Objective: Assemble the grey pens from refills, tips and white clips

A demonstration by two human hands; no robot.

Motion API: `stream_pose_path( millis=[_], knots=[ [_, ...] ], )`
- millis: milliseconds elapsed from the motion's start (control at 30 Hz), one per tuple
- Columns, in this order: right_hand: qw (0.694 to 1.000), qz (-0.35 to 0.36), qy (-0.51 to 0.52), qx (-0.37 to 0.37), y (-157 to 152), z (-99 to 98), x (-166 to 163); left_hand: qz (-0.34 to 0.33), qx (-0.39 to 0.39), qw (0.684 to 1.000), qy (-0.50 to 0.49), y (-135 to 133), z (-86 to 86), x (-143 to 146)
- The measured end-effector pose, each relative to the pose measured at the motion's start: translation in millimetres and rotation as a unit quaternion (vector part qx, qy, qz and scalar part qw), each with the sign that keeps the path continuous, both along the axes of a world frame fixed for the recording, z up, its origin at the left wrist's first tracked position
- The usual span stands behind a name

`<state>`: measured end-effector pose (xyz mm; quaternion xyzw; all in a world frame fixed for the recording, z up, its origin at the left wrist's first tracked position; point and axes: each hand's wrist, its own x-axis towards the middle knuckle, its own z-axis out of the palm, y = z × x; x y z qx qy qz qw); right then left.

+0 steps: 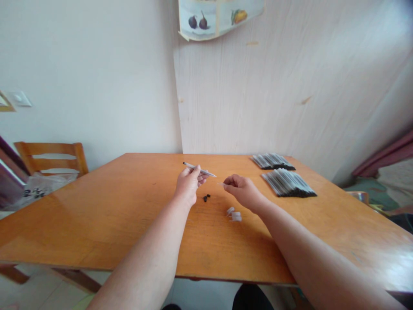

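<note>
My left hand (189, 183) is closed round a thin grey pen (199, 168), held above the wooden table (97, 215) with its tip pointing right. My right hand (241, 189) is closed in a pinch on a small clear piece (221, 184), a short gap from the pen's tip. On the table between the hands lie small black bits (206, 197). A few clear caps (235, 214) lie just below my right wrist.
Two stacks of pens lie at the far right of the table: one (272, 161) near the wall, one (288, 183) closer. A wooden chair (51, 157) with a plastic bag (38, 187) stands at the left. A wall panel rises behind.
</note>
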<state>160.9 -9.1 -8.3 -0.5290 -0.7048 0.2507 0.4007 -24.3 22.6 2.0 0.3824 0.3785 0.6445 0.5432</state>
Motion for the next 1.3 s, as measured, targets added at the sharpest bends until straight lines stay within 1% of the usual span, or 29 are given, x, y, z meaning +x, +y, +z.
stream_pose_path(
  millis=[133, 233, 433, 633, 833, 933, 1133, 1300],
  knots=[
    [0.987, 0.047, 0.131, -0.08, -5.8, 6.0, -4.4, -0.001, 0.001, 1.0, 0.001, -1.0, 0.5, 0.4],
    [0.978, 0.059, 0.17, -0.102, -7.1, 7.0, -5.7, -0.002, 0.0, 1.0, 0.003, -2.2, 1.3, 1.2],
    [0.974, 0.063, 0.192, -0.107, -6.4, 5.9, -5.5, -0.022, 0.004, 1.0, 0.001, -5.6, 3.2, 4.2],
    [0.97, 0.06, 0.209, -0.11, -4.2, 3.4, -5.9, -0.035, 0.008, 0.999, 0.008, -5.5, 1.1, 5.2],
    [0.967, 0.052, 0.219, -0.122, -5.3, 4.8, -8.3, -0.054, 0.009, 0.998, 0.035, -5.2, -2.5, 8.8],
    [0.965, 0.05, 0.224, -0.126, -6.6, 5.7, -9.3, -0.052, 0.014, 0.997, 0.049, -7.2, -2.3, 11.3],
    [0.963, 0.069, 0.238, -0.108, -6.5, 3.5, -9.0, -0.048, 0.01, 0.998, 0.049, -11.2, -0.3, 15.9],
    [0.968, 0.052, 0.227, -0.089, -5.8, 2.6, -9.0, -0.057, 0.006, 0.998, 0.041, -11.6, -1.8, 18.2]
  ],
)
